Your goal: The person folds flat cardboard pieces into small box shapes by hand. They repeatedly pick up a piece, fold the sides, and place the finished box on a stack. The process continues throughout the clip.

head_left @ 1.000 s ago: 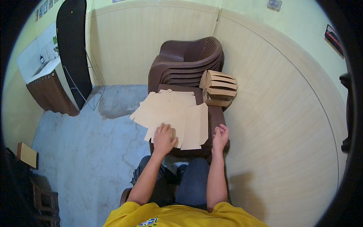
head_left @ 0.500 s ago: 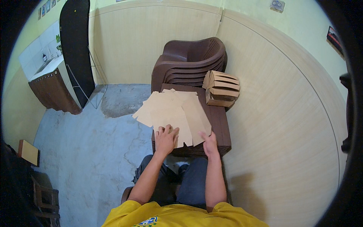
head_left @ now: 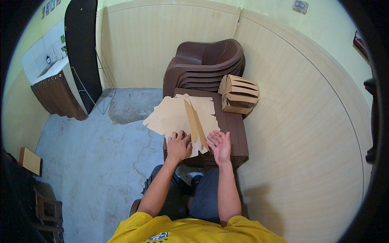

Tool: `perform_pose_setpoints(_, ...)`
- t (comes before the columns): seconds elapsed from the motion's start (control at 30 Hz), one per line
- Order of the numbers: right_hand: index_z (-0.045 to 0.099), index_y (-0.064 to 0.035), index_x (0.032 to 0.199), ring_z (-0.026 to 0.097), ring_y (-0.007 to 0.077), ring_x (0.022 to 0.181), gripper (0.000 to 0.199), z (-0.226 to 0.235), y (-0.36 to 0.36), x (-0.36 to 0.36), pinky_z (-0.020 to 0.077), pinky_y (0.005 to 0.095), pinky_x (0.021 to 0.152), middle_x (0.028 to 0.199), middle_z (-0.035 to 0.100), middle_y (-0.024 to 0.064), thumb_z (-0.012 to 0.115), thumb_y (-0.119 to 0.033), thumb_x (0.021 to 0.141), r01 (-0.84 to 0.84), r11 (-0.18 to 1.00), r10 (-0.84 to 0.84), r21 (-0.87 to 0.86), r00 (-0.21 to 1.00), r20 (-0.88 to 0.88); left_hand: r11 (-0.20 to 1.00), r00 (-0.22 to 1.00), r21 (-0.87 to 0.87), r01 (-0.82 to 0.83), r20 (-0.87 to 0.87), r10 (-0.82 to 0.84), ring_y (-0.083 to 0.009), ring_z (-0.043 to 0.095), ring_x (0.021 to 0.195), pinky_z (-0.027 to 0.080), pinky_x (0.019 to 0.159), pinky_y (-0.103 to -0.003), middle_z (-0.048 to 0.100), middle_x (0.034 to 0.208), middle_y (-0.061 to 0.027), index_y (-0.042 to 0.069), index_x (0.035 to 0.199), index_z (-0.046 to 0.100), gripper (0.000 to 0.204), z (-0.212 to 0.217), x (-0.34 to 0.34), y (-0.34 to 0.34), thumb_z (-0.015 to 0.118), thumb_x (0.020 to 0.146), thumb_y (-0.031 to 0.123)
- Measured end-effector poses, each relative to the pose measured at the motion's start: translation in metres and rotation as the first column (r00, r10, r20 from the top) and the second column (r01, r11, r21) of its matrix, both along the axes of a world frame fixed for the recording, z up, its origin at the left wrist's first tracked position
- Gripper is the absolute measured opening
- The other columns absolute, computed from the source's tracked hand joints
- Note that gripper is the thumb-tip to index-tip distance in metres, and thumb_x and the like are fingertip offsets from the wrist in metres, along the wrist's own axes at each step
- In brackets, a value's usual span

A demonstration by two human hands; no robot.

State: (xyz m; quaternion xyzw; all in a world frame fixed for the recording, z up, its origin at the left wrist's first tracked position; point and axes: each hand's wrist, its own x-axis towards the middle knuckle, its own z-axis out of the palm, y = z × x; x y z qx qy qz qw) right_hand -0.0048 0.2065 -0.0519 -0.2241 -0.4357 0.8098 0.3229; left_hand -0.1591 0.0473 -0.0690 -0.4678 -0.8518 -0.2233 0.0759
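Note:
A fan of flat tan cardboard sheets (head_left: 164, 115) with notched edges lies on a brown plastic table (head_left: 234, 139). On the top sheet, near the table's front edge, my left hand (head_left: 178, 148) rests with its fingers spread. A long side flap (head_left: 195, 123) of that sheet stands folded up along a crease, just right of my left fingers. My right hand (head_left: 221, 149) is beside the flap's near end, palm turned up and fingers apart, gripping nothing. Whether its fingertips touch the flap I cannot tell.
Folded cardboard boxes (head_left: 240, 95) are stacked at the table's far right. Brown plastic chairs (head_left: 202, 67) stand nested behind it, and a wood-panelled wall (head_left: 300, 121) runs along the right. At the far left are a black ironing board (head_left: 83, 52) and a curtained sink (head_left: 56, 71).
The sheet's right side flap has been folded up from flat and now leans leftward. My right hand has turned palm up and shifted slightly left; my left hand stays put.

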Motion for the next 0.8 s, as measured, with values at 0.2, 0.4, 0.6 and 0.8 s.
perform_pose_setpoints(0.2, 0.05, 0.0016, 0.157, 0.052, 0.0298, 0.146, 0.078, -0.016, -0.01, -0.023, 0.033, 0.0413, 0.128, 0.156, 0.058, 0.023, 0.032, -0.062, 0.117, -0.153, 0.965, 0.136, 0.214, 0.986, 0.093, 1.0, 0.999, 0.024, 0.001, 0.046, -0.002, -0.0342, 0.057, 0.119, 0.047, 0.094, -0.051, 0.065, 0.128, -0.0077, 0.017, 0.135, 0.072, 0.044, -0.001, -0.003, 0.0, 0.068, 0.096, 0.038)
perform_pose_setpoints(0.4, 0.04, 0.0037, 0.166, 0.04, 0.0297, 0.159, 0.08, -0.028, -0.021, -0.027, 0.025, 0.0424, 0.132, 0.17, 0.046, 0.0183, 0.032, -0.058, 0.117, -0.181, 0.879, 0.083, 0.442, 0.969, 0.232, 0.996, 1.0, 0.085, -0.026, 0.008, 0.025, -0.0374, 0.057, 0.118, 0.045, 0.093, -0.052, 0.067, 0.125, -0.0124, 0.013, 0.133, 0.069, 0.042, -0.015, -0.01, 0.008, 0.068, 0.096, 0.033)
perform_pose_setpoints(0.6, 0.033, 0.0016, 0.17, 0.031, 0.0274, 0.163, 0.087, -0.023, -0.009, -0.037, 0.0188, 0.0405, 0.134, 0.175, 0.038, 0.0163, 0.027, -0.066, 0.115, -0.253, 0.93, 0.224, 0.268, 0.965, 0.134, 0.98, 0.997, 0.193, 0.037, -0.067, -0.025, -0.0386, 0.057, 0.114, 0.042, 0.087, -0.052, 0.068, 0.119, -0.0138, 0.012, 0.128, 0.07, 0.038, -0.024, -0.015, 0.008, 0.067, 0.096, 0.032)
perform_pose_setpoints(0.8, 0.018, 0.0024, 0.174, 0.028, 0.0275, 0.165, 0.1, -0.013, 0.0, -0.042, 0.0189, 0.0399, 0.134, 0.181, 0.025, 0.0153, 0.022, -0.075, 0.111, -0.451, 0.879, 0.474, 0.156, 0.861, -0.183, 0.985, 0.999, 0.166, 0.039, 0.0, -0.039, -0.039, 0.056, 0.115, 0.042, 0.089, -0.053, 0.068, 0.124, -0.015, 0.012, 0.132, 0.069, 0.041, -0.016, -0.018, 0.006, 0.065, 0.099, 0.035)
